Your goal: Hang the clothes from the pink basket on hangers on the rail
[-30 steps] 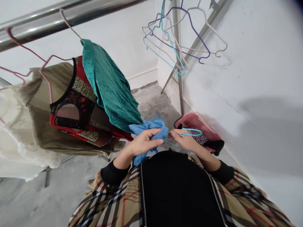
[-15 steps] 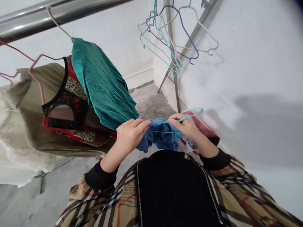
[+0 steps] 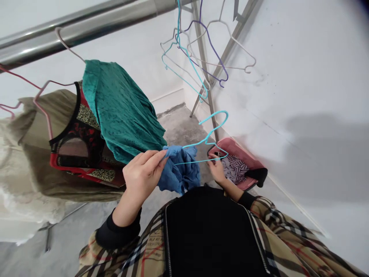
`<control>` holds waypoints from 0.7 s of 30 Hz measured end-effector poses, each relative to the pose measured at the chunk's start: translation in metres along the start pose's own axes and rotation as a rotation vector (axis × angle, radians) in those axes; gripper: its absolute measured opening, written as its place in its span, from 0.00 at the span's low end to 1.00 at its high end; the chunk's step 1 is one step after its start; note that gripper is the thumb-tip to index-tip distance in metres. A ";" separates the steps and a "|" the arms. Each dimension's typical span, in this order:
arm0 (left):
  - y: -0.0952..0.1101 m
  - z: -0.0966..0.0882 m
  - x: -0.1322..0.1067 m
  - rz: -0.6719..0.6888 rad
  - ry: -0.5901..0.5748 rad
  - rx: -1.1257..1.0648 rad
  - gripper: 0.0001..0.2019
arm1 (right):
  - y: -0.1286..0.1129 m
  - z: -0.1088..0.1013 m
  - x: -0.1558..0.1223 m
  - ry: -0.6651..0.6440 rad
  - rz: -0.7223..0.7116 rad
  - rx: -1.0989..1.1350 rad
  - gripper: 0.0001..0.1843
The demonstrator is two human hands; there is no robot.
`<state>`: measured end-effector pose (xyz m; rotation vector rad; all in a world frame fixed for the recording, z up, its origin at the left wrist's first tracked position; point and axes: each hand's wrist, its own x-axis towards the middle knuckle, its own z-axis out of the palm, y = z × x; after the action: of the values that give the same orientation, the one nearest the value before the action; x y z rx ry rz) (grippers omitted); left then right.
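My left hand pinches a crumpled blue garment at its upper edge, with one side of a light-blue wire hanger inside the cloth. The hanger's hook and its right end stick out bare to the right. My right hand is off the garment, beside the bare end of the hanger, its fingers loosely bent and apart. The lower wire crosses in front of its fingertips. What kind of garment it is cannot be made out.
A metal rail at upper left carries a green velvet garment, a red and black patterned top and beige clothes. Several hangers, one of them purple, hang by the stand's legs. A pink basket holds clothes beside the wall.
My right hand has let go of the hanger and cloth and moved lower. The hanger's hook has swung up, and my left hand has shifted slightly left and down with the garment.
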<state>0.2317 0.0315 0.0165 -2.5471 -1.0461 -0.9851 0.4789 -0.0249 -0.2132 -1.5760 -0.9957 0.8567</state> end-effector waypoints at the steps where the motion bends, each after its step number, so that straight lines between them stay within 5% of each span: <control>1: 0.001 0.001 0.000 0.008 -0.006 -0.020 0.07 | 0.000 0.008 0.002 -0.062 -0.015 0.003 0.24; 5: 0.005 0.001 0.000 0.042 -0.030 -0.084 0.07 | -0.003 0.032 0.019 -0.337 -0.064 0.030 0.28; 7: 0.003 -0.001 -0.002 0.026 -0.031 -0.108 0.08 | -0.003 0.034 0.029 -0.359 -0.029 0.047 0.25; 15: -0.029 -0.009 -0.023 -0.172 0.021 -0.193 0.06 | -0.014 -0.016 0.057 -0.278 0.014 0.102 0.21; 21: -0.015 -0.004 -0.018 -0.127 0.021 -0.296 0.06 | -0.030 0.032 0.028 -0.454 -0.002 0.076 0.18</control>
<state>0.2099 0.0309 0.0064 -2.7200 -1.1436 -1.2832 0.4560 0.0161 -0.1918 -1.3420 -1.2632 1.2703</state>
